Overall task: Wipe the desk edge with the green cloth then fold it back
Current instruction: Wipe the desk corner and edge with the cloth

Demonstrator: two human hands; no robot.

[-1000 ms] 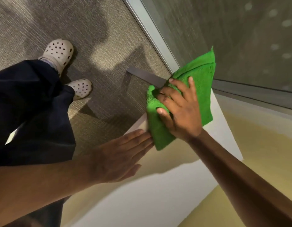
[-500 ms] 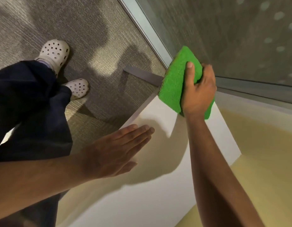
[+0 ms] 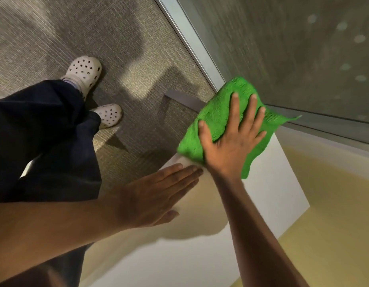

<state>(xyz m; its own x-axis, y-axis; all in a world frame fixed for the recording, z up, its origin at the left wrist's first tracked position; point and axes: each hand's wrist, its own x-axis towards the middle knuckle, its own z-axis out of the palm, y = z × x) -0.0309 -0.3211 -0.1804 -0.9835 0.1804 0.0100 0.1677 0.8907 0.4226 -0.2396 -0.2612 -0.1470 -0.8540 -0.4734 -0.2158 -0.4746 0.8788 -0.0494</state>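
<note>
A bright green cloth [image 3: 216, 119] lies spread over the far corner of the white desk [image 3: 278, 183], draped a little past its left edge. My right hand [image 3: 231, 141] presses flat on the cloth, fingers spread, palm down. My left hand [image 3: 154, 195] rests flat on the desk's left edge just below the cloth, fingers straight and together, holding nothing. Its fingertips nearly touch my right wrist.
Grey carpet [image 3: 138, 59] lies below the desk's left side, with my two pale clogs [image 3: 86, 71] and dark trousers [image 3: 45, 141]. A grey partition wall with a metal frame [image 3: 192, 40] runs close behind the desk corner. A yellowish surface [image 3: 334, 214] borders the desk on the right.
My right hand went from gripping the bunched cloth at the far corner to pressing it flat, spread open, and slid back toward my left hand. My left hand stayed put.
</note>
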